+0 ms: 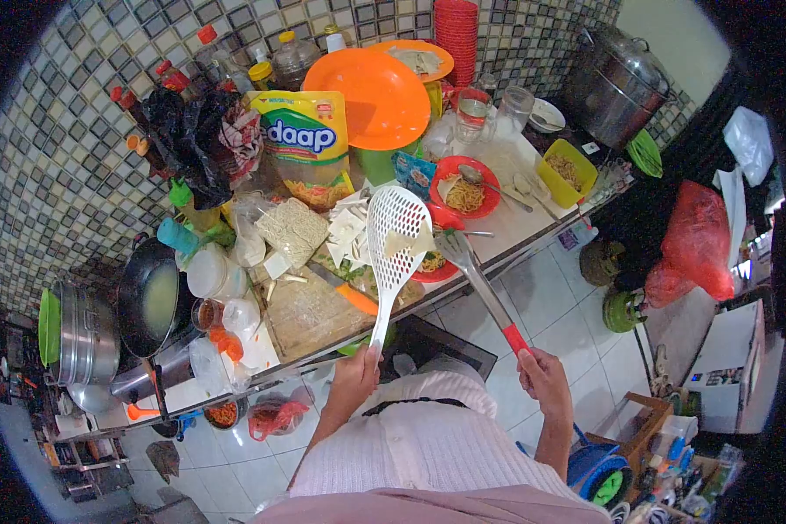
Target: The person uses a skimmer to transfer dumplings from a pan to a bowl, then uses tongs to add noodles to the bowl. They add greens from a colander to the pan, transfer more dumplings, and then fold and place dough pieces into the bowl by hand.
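Observation:
My left hand (355, 378) is closed around the handle of a white skimmer (393, 210) full of holes. A pale, flat piece of food (409, 243) lies in its bowl. In my right hand (543, 377) is a metal slotted spatula (480, 284) with a red grip, its head just right of the skimmer. Below and left of the skimmer are a wooden cutting board (301, 319) and an orange-handled knife (354, 297). White cut pieces (349, 229) lie behind it. A red plate partly hides behind both tools.
Dried noodles (293, 231), a Adaap-like labelled pouch (304, 144) and an orange plate (367, 98) crowd the counter. A red plate of noodles (465, 196) and a yellow container (568, 173) stand right. A wok (159, 297) with pale liquid is at left.

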Demonstrator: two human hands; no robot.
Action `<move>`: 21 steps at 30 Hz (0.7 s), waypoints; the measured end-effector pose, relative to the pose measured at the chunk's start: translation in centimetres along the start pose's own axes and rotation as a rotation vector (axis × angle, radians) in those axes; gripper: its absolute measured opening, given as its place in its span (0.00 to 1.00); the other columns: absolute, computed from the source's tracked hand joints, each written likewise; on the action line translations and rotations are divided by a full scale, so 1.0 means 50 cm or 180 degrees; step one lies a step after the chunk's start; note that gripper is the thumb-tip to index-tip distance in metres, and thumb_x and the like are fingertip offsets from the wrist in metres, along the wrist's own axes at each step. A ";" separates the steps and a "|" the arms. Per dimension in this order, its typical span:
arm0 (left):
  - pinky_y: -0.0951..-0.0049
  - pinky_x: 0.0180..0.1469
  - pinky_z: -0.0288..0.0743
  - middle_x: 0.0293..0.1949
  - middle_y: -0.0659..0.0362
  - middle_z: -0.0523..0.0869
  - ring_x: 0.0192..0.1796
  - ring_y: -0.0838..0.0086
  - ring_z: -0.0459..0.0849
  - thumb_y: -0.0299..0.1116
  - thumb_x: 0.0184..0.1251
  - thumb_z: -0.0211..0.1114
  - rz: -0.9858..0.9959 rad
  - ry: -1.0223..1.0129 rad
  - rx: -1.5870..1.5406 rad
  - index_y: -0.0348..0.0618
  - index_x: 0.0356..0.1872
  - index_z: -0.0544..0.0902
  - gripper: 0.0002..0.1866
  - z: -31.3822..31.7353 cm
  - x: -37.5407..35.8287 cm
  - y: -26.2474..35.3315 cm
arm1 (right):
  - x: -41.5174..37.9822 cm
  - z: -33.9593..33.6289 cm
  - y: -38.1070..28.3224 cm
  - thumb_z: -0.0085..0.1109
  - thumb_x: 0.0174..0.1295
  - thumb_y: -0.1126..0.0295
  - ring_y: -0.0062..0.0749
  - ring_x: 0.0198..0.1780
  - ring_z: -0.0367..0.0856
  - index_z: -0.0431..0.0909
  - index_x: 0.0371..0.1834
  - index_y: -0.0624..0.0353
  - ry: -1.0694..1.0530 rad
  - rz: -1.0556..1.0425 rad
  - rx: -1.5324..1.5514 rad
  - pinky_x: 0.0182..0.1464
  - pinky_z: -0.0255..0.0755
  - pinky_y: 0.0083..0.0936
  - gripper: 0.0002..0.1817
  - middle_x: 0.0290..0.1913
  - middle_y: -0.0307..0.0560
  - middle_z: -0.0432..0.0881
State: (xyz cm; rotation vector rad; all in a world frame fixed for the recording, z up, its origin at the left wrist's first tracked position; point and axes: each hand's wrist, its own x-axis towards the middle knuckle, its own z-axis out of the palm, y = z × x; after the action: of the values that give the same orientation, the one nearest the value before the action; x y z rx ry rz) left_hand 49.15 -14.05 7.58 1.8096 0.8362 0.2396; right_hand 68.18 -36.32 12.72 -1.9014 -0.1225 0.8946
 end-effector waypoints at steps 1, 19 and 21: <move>0.76 0.15 0.66 0.09 0.61 0.69 0.11 0.77 0.71 0.41 0.68 0.41 0.0060 -0.0008 0.0050 0.38 0.27 0.72 0.18 0.001 0.000 -0.001 | 0.000 -0.001 0.002 0.51 0.58 0.58 0.15 0.14 0.63 0.72 0.20 0.62 -0.0021 -0.0006 -0.0022 0.16 0.54 0.16 0.18 0.13 0.34 0.66; 0.69 0.18 0.68 0.11 0.55 0.73 0.14 0.66 0.75 0.36 0.67 0.43 0.0228 0.0014 0.0395 0.37 0.26 0.71 0.15 0.009 0.008 -0.020 | -0.004 -0.008 0.022 0.50 0.58 0.60 0.15 0.14 0.62 0.71 0.19 0.62 -0.0071 -0.0105 -0.0179 0.16 0.54 0.17 0.17 0.11 0.35 0.66; 0.68 0.19 0.68 0.11 0.55 0.73 0.14 0.65 0.75 0.36 0.67 0.43 0.0249 0.0023 0.0394 0.37 0.26 0.71 0.15 0.009 0.010 -0.022 | -0.006 -0.010 0.021 0.50 0.58 0.59 0.15 0.14 0.61 0.71 0.19 0.62 -0.0063 -0.0095 -0.0148 0.16 0.54 0.17 0.17 0.11 0.35 0.66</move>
State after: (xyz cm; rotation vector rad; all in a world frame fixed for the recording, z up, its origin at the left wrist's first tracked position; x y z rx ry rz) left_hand 49.29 -13.90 6.32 1.9607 0.8010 0.2493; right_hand 67.97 -37.37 12.16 -1.9291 -0.1846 0.8974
